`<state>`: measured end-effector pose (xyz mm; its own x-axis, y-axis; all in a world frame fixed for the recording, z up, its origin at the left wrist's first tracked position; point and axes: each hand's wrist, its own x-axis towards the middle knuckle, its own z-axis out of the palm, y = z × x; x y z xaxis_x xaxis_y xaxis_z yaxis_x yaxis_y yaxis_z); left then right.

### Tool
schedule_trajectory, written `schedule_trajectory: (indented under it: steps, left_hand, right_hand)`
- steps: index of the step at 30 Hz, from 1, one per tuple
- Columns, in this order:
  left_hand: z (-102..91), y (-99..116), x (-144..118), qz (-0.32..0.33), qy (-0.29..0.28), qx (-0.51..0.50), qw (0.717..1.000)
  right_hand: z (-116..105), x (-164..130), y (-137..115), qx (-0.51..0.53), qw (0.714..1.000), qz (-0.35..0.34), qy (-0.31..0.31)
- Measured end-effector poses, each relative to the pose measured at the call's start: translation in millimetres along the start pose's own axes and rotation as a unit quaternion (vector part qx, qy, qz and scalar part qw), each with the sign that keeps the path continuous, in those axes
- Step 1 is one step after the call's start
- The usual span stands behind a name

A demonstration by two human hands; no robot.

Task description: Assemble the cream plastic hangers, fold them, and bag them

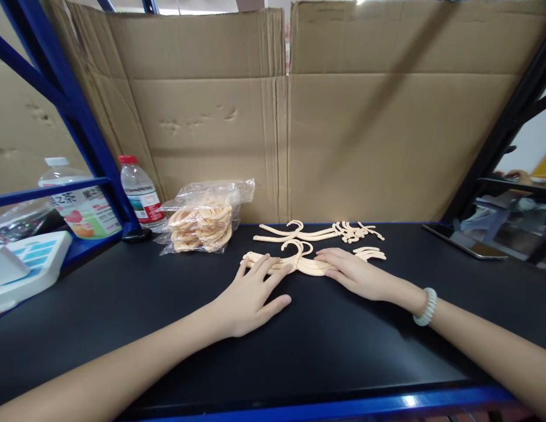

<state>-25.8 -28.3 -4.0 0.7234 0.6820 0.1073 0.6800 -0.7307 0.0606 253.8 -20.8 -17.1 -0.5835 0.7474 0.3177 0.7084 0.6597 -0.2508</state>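
A small stack of cream plastic hangers [299, 262] lies on the black tabletop [299, 351]. My left hand [250, 296] rests flat, its fingertips on the left end of the stack. My right hand [356, 274], with a pale bead bracelet at the wrist, lies over the stack's right end, fingers spread. Behind it lie another hanger [294, 232] and a cluster of small cream pieces [358, 231]. A clear plastic bag of more hangers [204, 220] sits at the back left.
Cardboard sheets [273, 117] wall off the back. A blue rack post [74, 117] stands at the left, with a water bottle [139, 190], a tea bottle [79, 202] and a white device [21, 266]. A phone [464, 241] lies at the far right.
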Motion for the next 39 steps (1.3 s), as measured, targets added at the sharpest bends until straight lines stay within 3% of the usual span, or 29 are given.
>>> schedule_trajectory:
  steps: [7,15,30,35,39]
  left_hand:
    - [0.1,-8,5,0.054,0.067,0.003,0.996]
    - [6.5,-19,12,0.019,0.126,0.008,0.992]
    - [8.4,-22,13,0.019,0.153,0.000,0.988]
    - [4.5,-17,10,0.073,0.184,-0.040,0.979]
    - [0.3,-9,7,0.129,0.156,-0.078,0.976]
  right_hand:
    - [0,0,4,0.020,1.000,0.004,0.013]
    - [0,1,4,0.022,1.000,-0.014,0.016]
    - [1,0,3,0.014,0.999,-0.008,0.032]
    - [-6,1,9,0.014,0.996,-0.001,0.087]
    - [-19,1,19,0.017,0.986,0.025,0.166]
